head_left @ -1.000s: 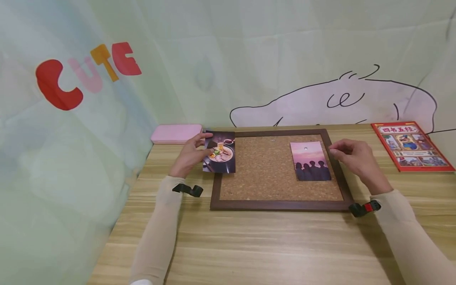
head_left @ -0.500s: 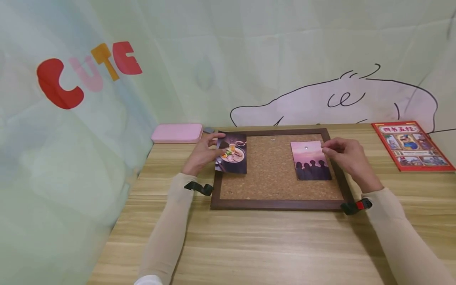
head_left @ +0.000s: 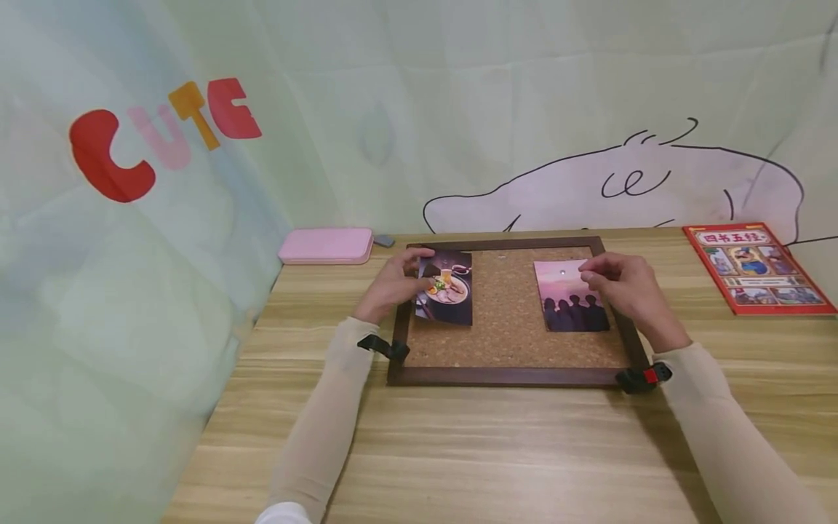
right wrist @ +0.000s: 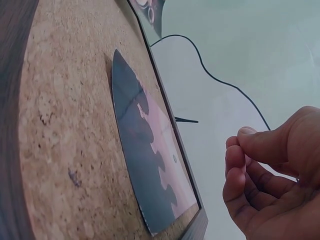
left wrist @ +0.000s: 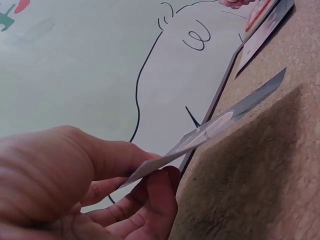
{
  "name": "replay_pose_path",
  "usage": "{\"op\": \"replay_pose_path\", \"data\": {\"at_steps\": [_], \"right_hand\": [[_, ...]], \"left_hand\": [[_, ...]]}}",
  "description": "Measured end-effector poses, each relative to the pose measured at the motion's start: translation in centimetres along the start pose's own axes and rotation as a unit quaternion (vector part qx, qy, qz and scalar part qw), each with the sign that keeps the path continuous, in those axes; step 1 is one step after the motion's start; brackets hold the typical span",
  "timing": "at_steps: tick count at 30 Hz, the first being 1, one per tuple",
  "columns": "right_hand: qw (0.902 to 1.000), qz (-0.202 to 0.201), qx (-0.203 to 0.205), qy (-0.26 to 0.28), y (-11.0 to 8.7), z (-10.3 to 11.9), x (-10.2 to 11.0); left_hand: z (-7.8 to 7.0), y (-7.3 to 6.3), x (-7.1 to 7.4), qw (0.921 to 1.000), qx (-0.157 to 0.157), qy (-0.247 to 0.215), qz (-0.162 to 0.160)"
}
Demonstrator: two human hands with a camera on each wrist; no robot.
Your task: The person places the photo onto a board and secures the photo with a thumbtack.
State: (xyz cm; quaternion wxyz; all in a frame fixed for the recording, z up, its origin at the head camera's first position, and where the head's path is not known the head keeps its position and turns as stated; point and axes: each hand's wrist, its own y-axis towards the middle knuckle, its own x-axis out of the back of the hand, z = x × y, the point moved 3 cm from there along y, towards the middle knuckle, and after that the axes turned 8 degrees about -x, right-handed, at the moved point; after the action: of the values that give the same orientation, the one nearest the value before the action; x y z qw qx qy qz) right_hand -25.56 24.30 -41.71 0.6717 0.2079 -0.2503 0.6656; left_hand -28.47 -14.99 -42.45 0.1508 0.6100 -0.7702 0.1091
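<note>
My left hand (head_left: 391,287) pinches the left edge of a photo of a noodle bowl (head_left: 455,295) between thumb and fingers. In the left wrist view this photo (left wrist: 250,102) is tilted, raised off the cork and casting a shadow on it. A brown-framed cork board (head_left: 507,342) lies beneath. On its right side is a sunset photo with silhouettes (head_left: 572,313), with a small round pin (head_left: 562,272) near its top. Beside that photo's upper right corner, my right hand (head_left: 625,291) has thumb and curled fingertips together; nothing shows between them.
A small metallic pin (head_left: 502,256) sits near the board's top edge. Behind on the left are a pink case (head_left: 326,246) and a small grey object (head_left: 384,240). A red book (head_left: 753,269) lies at the right on the wooden table (head_left: 497,451).
The left hand has carried the noodle photo rightward, from the board's left edge to over the cork. My right hand has moved left, nearer the sunset photo's upper corner.
</note>
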Motion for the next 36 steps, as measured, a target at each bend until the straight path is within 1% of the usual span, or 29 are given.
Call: {"op": "replay_pose_path", "data": {"at_steps": [7,10,14,18,22,25,28,31,36], "right_hand": [[0.9998,0.008,-0.018,-0.007,0.2,0.6,-0.4],[0.9996,0.013,-0.023,-0.006,0.3,0.9,-0.6],[0.9999,0.01,-0.011,0.001,0.4,1.2,-0.9],[1.0,0.006,0.005,0.006,0.6,1.4,-1.1],[0.9999,0.004,0.016,-0.003,0.8,2.0,-1.4],[0.9996,0.002,0.027,-0.009,1.2,2.7,-1.6],[0.9994,0.003,0.034,-0.002,1.5,3.5,-1.9],[0.9991,0.012,0.039,0.008,1.8,4.2,-2.4],[0.9986,0.032,0.039,0.014,2.3,5.4,-3.4]], "left_hand": [[0.1,0.1,-0.9,0.9998,0.002,0.021,0.006],[0.3,0.1,-1.2,0.9997,0.004,0.022,0.007],[0.6,0.1,-1.5,0.9992,-0.001,0.039,0.01],[0.7,0.0,-1.7,0.9967,-0.007,0.08,0.012],[0.7,-0.1,-2.0,0.9894,-0.014,0.144,0.006],[0.6,-0.1,-2.1,0.9833,-0.022,0.181,0.001],[0.5,-0.1,-2.1,0.9795,-0.027,0.2,0.002],[0.3,-0.1,-2.3,0.9736,-0.039,0.225,0.007],[-0.1,0.0,-2.8,0.9625,-0.07,0.261,0.018]]}}
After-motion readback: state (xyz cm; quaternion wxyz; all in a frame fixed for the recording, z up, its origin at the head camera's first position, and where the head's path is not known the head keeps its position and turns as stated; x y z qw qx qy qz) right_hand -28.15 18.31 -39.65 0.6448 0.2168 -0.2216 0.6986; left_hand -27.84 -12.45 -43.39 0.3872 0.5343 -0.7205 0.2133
